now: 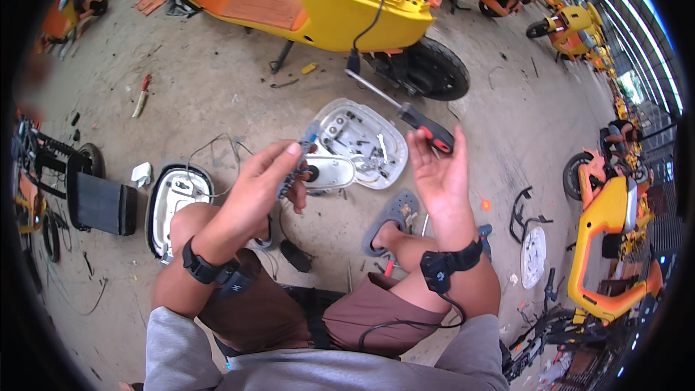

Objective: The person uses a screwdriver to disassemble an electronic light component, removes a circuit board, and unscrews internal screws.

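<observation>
My right hand [441, 177] holds a screwdriver [420, 122] by its red and black handle, fingers extended and palm turned up. Its long shaft points up and to the left, toward the rear wheel of a yellow scooter. In my left hand [264, 174], between thumb and fingers, is a small grey-blue part [291, 177], mostly hidden by the fingers; its exact kind does not show. Beyond and between the hands lies a white plastic shell [397, 163] holding loose screws, small fittings and a wrench [381, 146]. A smaller white oval cover [329, 172] overlaps its near left side.
A yellow and orange scooter [347, 14] stands ahead. Another white shell [156, 210] with a dark rim and a cable lies by my left knee. A black box-shaped seat [105, 203] is farther left. At right are a black bracket [517, 217] and a scooter frame [579, 261].
</observation>
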Demonstrator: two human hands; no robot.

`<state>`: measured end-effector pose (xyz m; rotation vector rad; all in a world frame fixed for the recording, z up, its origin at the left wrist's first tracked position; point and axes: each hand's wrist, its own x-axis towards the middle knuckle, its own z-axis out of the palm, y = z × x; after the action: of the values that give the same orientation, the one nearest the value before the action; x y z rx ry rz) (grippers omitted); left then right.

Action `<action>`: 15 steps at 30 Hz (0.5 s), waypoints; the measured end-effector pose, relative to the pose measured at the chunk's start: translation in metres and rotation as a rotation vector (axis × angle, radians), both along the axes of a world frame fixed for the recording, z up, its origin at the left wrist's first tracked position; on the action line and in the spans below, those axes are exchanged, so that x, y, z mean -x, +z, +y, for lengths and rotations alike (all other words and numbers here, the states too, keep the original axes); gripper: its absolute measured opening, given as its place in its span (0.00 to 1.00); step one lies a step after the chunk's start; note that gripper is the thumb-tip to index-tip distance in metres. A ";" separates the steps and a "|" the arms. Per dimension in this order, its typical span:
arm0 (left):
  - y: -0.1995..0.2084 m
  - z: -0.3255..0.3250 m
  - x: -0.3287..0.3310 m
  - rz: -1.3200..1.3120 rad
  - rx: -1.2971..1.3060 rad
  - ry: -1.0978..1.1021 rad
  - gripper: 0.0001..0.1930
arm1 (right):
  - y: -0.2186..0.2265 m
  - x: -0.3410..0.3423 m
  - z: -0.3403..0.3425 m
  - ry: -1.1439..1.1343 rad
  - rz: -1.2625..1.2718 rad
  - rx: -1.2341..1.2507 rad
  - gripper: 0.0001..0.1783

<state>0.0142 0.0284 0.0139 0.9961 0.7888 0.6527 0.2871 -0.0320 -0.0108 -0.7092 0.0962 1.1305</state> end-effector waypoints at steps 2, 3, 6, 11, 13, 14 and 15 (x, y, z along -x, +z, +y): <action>-0.004 -0.017 0.010 0.026 0.032 -0.020 0.21 | 0.010 -0.004 -0.019 0.002 0.032 -0.015 0.24; -0.004 -0.018 0.010 0.026 0.040 -0.047 0.21 | 0.021 -0.011 -0.029 -0.011 0.140 -0.134 0.24; -0.013 -0.026 0.006 0.014 -0.038 -0.182 0.23 | 0.063 -0.007 -0.080 0.130 0.322 -0.734 0.23; -0.026 -0.045 0.004 -0.024 -0.138 -0.237 0.24 | 0.101 0.033 -0.135 0.517 0.223 -1.276 0.12; -0.029 -0.053 -0.002 -0.003 -0.167 -0.260 0.24 | 0.098 0.046 -0.137 0.560 0.033 -1.348 0.09; -0.030 -0.053 -0.006 0.001 -0.168 -0.260 0.24 | 0.096 0.047 -0.137 0.568 0.047 -1.356 0.07; -0.030 -0.052 -0.004 -0.006 -0.169 -0.249 0.24 | 0.099 0.049 -0.136 0.559 0.008 -1.311 0.08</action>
<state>0.0185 -0.0236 -0.0161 1.2234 0.5984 0.5126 0.2377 -0.1677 0.0880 0.4844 -0.8219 1.4176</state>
